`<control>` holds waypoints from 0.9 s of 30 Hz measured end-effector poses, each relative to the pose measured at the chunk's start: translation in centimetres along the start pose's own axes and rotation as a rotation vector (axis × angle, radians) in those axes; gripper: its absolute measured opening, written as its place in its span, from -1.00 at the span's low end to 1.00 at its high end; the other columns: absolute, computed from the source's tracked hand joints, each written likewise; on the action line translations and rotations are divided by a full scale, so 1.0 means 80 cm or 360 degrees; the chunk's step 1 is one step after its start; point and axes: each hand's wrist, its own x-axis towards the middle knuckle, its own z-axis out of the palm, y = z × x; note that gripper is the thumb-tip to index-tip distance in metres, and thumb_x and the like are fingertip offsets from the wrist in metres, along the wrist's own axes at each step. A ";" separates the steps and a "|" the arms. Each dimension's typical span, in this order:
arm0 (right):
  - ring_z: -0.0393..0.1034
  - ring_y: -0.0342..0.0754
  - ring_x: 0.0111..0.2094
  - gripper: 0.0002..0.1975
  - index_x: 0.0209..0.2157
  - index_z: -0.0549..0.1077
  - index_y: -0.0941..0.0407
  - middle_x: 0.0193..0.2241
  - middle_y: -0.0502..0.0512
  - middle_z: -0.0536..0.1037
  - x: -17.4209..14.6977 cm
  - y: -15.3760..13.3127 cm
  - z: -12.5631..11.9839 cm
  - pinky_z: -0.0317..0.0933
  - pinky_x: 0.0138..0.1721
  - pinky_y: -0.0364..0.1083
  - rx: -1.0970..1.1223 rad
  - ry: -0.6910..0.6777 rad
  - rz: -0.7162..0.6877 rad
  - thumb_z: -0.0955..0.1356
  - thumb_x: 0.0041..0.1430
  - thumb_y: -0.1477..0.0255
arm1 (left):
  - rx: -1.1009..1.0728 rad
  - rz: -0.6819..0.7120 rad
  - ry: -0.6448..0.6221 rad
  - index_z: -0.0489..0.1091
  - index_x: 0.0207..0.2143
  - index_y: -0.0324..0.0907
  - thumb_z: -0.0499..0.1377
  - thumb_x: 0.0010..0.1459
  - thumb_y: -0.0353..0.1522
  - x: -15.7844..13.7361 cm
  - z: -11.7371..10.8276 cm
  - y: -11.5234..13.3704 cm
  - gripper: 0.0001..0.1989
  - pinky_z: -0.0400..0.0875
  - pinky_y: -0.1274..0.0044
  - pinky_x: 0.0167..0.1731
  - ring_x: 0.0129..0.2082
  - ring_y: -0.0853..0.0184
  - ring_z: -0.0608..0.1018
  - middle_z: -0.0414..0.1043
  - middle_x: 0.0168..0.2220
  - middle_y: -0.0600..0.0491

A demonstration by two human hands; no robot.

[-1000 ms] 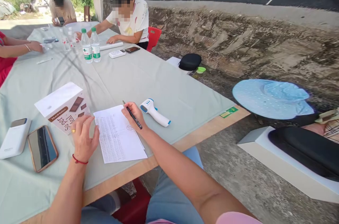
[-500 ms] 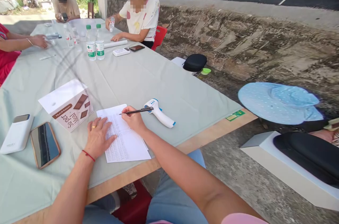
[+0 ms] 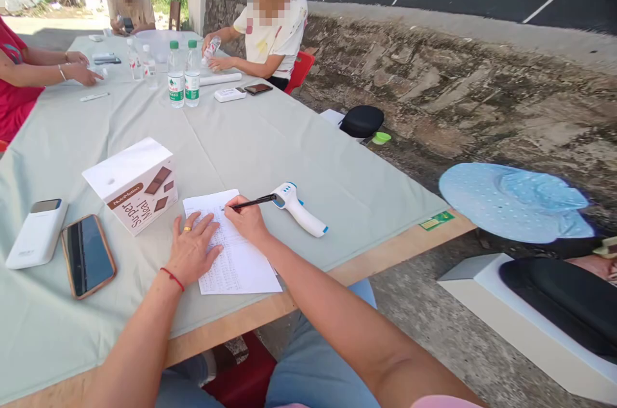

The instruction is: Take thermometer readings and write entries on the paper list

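The left hand (image 3: pixel 195 250), beside the paper (image 3: pixel 258 273) a second ago, now lies across its left side, fingers spread apart and holding nothing, hiding some lines. The right hand (image 3: pixel 248 220) has its grip clamped on a pen (image 3: pixel 254 202), now pointed at the writing (image 3: pixel 220 272), too small to read. The paper lies close to the near edge of the surface (image 3: pixel 366 202); the right forearm (image 3: pixel 318 289) covers part of it.

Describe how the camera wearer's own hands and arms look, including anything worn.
Both forearms are uncovered. The ungloved left hand has a gold-coloured ring on one finger and a thin red bracelet at the wrist. On the ungloved right hand, no ring or bracelet shows. Pink fabric, probably a sleeve, appears at the bottom edge of the picture.
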 end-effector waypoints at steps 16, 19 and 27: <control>0.32 -0.08 -0.51 -0.94 -0.57 0.34 0.04 -0.61 -0.08 0.45 -0.002 0.000 -0.001 0.20 -0.41 -0.11 -0.0116 -0.0036 -0.0022 0.29 -0.09 0.37 | -0.0045 -0.0015 -0.0020 0.31 0.13 -0.06 0.11 0.22 -0.25 0.001 0.002 0.000 -0.58 -0.04 -0.07 0.18 0.25 -0.06 0.20 0.26 0.24 -0.07; 0.32 -0.09 -0.52 -0.94 -0.57 0.34 0.04 -0.61 -0.08 0.46 -0.003 0.000 -0.001 0.21 -0.41 -0.11 -0.0110 -0.0021 -0.0003 0.29 -0.10 0.37 | -0.0046 -0.0013 -0.0003 0.31 0.14 -0.04 0.11 0.22 -0.25 0.001 0.003 -0.001 -0.58 -0.05 -0.06 0.19 0.26 -0.05 0.20 0.26 0.24 -0.07; 0.33 -0.08 -0.51 -0.94 -0.55 0.36 0.04 -0.61 -0.08 0.46 -0.003 0.002 0.000 0.21 -0.41 -0.11 -0.0067 0.0014 0.0024 0.29 -0.09 0.37 | -0.0058 -0.0017 0.0002 0.32 0.13 -0.03 0.12 0.21 -0.24 0.000 0.005 -0.002 -0.58 -0.05 -0.05 0.20 0.26 -0.05 0.20 0.27 0.24 -0.04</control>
